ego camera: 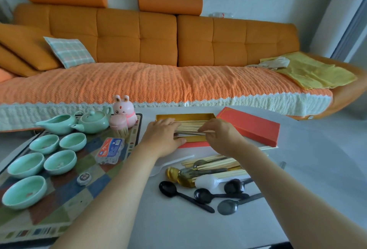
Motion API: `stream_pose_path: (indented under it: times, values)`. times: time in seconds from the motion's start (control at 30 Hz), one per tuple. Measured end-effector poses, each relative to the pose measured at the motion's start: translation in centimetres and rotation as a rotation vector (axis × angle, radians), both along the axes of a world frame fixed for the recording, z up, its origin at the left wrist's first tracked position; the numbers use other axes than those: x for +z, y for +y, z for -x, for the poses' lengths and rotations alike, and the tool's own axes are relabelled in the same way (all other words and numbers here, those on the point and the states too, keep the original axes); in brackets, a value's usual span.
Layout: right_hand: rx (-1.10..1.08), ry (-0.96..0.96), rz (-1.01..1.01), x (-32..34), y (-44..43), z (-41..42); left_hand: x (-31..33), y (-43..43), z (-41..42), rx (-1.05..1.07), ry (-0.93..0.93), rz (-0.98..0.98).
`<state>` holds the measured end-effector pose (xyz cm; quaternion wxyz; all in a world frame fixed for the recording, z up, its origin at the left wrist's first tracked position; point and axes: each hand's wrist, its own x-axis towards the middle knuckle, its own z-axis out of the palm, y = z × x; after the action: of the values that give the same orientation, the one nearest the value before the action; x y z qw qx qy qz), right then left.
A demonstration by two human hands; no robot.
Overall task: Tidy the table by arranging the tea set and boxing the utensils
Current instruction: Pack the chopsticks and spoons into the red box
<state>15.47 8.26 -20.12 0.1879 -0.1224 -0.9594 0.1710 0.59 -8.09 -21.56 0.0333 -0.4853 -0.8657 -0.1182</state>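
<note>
Currently both hands sit over the gold-lined box (184, 117) at mid-bench: left hand (162, 135) lies flat, fingers spread on pale wooden chopsticks (188, 126) inside; right hand (220, 135) pinches a few chopsticks. Loose spoons (200, 191) lie nearer; five celadon cups (49, 155) left on the patterned mat (65, 199).

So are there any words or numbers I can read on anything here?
None can be read.
Clear plastic box with blue and red label: print too blurred.
Small round dark packet: marks too small.
Red rectangular box lid: shows no readable text.
</note>
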Motion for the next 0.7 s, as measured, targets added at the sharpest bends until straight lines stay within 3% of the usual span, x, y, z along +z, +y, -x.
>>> stream_pose_path:
  times: [0.13,0.27,0.5,0.7]
  values:
    - [-0.007,0.07,-0.064,0.3,0.2,-2.5,0.1,0.5,-1.9,-0.035,0.096,-0.201]
    - [-0.037,-0.122,-0.073,0.5,0.1,-4.8,0.7,1.1,-5.1,-0.12,0.088,-0.328]
    - [-0.021,-0.352,-0.106,0.8,-0.7,-4.9,0.5,0.4,-7.9,-0.109,-0.103,-0.015]
    - [0.001,-0.441,-0.081,1.1,-0.9,-3.9,-0.5,-0.5,-8.6,-0.069,-0.155,0.011]
